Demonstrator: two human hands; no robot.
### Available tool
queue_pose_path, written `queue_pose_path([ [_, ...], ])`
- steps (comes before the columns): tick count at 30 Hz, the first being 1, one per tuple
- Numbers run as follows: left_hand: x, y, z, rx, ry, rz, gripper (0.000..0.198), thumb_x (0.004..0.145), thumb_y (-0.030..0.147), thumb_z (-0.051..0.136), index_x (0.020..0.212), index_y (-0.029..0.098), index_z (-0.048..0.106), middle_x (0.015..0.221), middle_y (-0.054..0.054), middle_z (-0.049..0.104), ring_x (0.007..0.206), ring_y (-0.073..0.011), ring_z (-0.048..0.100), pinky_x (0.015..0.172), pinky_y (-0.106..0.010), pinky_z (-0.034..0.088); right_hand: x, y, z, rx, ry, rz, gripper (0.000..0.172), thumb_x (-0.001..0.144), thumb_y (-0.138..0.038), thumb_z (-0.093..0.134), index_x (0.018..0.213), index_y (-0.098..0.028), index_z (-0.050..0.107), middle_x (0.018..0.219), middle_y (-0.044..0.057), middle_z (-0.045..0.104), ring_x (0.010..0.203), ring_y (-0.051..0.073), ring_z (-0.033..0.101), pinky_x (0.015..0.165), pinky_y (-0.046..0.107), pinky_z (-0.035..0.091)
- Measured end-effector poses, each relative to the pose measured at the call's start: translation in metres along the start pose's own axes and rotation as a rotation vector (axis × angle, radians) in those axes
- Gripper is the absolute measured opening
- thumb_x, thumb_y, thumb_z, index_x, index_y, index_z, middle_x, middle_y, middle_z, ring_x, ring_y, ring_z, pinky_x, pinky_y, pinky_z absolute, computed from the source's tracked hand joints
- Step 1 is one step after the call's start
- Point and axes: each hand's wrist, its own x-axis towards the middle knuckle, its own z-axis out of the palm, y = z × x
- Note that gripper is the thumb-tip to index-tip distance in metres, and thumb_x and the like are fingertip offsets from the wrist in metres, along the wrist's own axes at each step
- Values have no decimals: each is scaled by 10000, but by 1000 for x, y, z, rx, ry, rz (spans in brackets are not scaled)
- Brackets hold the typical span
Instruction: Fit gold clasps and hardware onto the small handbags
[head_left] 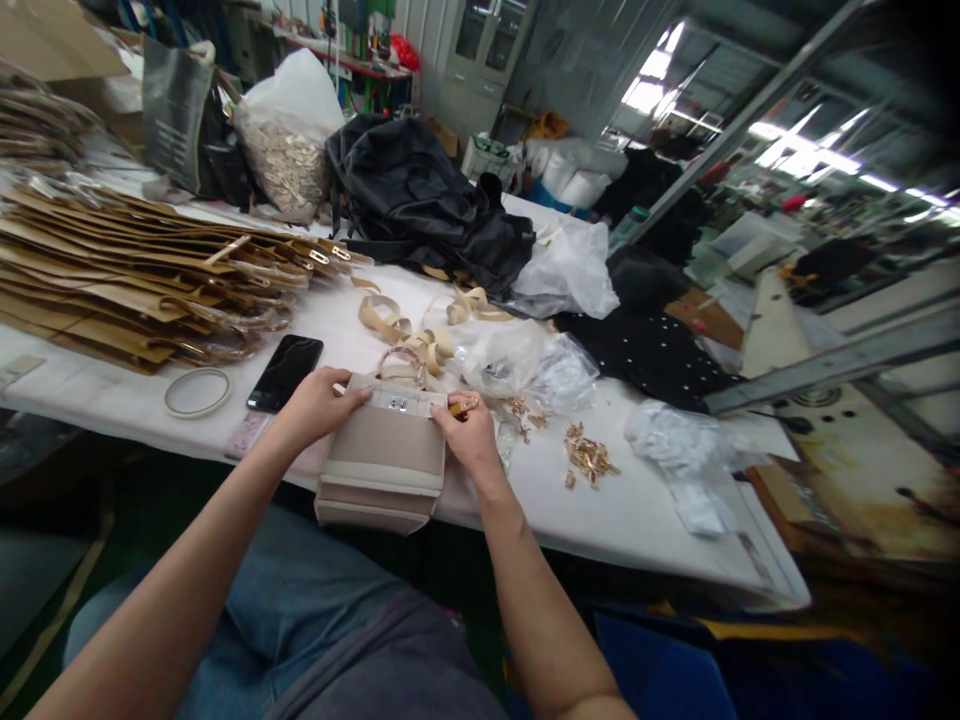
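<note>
A beige handbag [386, 440] lies at the table's front edge, its lower part sticking out over the edge. Small silver metal fittings [397, 404] show near its top, and a looped handle [403, 362] lies behind. My left hand [319, 405] grips the bag's upper left corner between thumb and fingers. At the upper right corner, my right hand [469, 425] has its thumb on the bag, and a small golden-yellow item [463, 406] shows between its fingers. What that item is cannot be made out.
Left of the bag are a black phone [286, 372], a tape roll [196, 392] and stacked brown pieces [135, 280]. Gold hardware [591, 456] lies to the right. Behind are beige strips [386, 318], plastic bags [525, 362] and a black backpack [427, 195].
</note>
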Motion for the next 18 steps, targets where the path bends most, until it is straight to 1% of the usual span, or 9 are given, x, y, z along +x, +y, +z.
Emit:
queue_pose_path([
  [2, -4, -4, 0, -121, -101, 5, 508, 984, 689, 715, 910, 188, 755, 855, -41, 727, 832, -243, 644, 728, -328, 403, 3, 5, -1, 42, -38, 15, 192, 832, -422, 812, 893, -240, 809, 1210, 92, 798, 1114, 269, 743, 1111, 422, 556],
  [4, -7, -8, 0, -176, -153, 25, 521, 1011, 694, 700, 935, 183, 764, 848, -18, 711, 824, -221, 618, 714, -313, 393, 5, 7, -2, 64, -66, 16, 161, 842, -405, 812, 877, -248, 819, 1217, 80, 798, 1142, 267, 741, 1128, 419, 549],
  [8, -2, -6, 0, -72, -128, 44, 495, 1002, 657, 695, 894, 178, 766, 817, -20, 706, 807, -219, 601, 712, -321, 384, 5, 6, -5, 63, -72, -11, 146, 852, -389, 814, 864, -244, 822, 1209, 82, 794, 1122, 263, 742, 1106, 417, 557],
  [11, 6, 0, 0, -7, -177, 59, 471, 976, 626, 679, 817, 186, 739, 763, -25, 689, 768, -221, 593, 690, -333, 364, 1, 4, -7, 69, -77, -14, 131, 866, -373, 811, 866, -242, 814, 1266, 88, 791, 1128, 256, 738, 1096, 410, 562],
  [13, 10, 2, 0, 30, -222, 44, 468, 949, 623, 672, 757, 197, 703, 717, -25, 660, 728, -218, 576, 669, -342, 344, -2, 2, -8, 61, -64, -21, 130, 870, -374, 813, 883, -245, 812, 1306, 90, 781, 1149, 256, 731, 1100, 412, 562],
  [16, 13, 3, -1, 108, -238, -7, 455, 920, 620, 662, 738, 205, 696, 698, -35, 658, 708, -228, 581, 657, -355, 341, -5, 0, -9, 40, -41, -33, 132, 867, -377, 818, 890, -248, 804, 1312, 95, 771, 1150, 256, 727, 1108, 423, 557],
  [18, 15, 4, -3, 142, -244, -17, 443, 911, 616, 664, 749, 206, 707, 708, -41, 670, 716, -236, 594, 659, -360, 352, -4, 0, -9, 44, -50, -25, 142, 860, -380, 829, 900, -247, 802, 1310, 95, 768, 1147, 254, 729, 1115, 426, 552],
])
